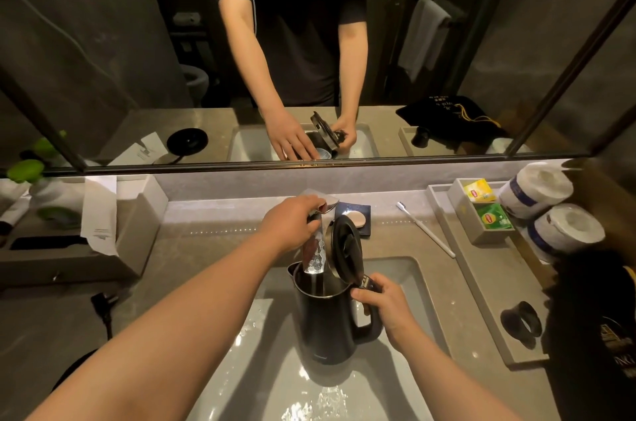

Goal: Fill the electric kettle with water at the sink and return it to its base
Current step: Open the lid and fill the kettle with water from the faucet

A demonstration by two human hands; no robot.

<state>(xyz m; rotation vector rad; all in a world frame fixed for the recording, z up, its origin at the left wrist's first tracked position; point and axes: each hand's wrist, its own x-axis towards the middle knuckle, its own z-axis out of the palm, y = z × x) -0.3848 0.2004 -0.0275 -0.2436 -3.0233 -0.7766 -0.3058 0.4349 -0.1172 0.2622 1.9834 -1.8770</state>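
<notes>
Water [315,277] is seen running in a thin stream from the faucet spout [313,257] straight into the open mouth of the black electric kettle [328,324], which is held upright inside the pale sink basin [402,274], its bottom close to the basin floor (whether it touches cannot be told). The kettle's hinged lid [346,245] is stood up almost vertical behind the stream. The handle of the kettle is gripped by the right hand [385,303], the fingers curled tightly around its top end near the lid hinge and the thumb laid over it. The faucet lever [327,207] is covered by the left hand [292,222], whose fingers are bent loosely over the metal from above rather than clenched. Droplets and a wet sheen are visible on the basin floor in front of the kettle. On the counter behind the faucet, a dark soap dish [356,217] with a pale soap is placed, and a white toothbrush [425,229] lies slanted to its right. Further right, a grey tray [481,286] carries a box of tea bags [485,210] and a black cup [521,324] lying on its side, with two toilet paper rolls [550,210] beside it. The kettle's round base is shown only in the mirror [103,76], on the counter left of the sink.
</notes>
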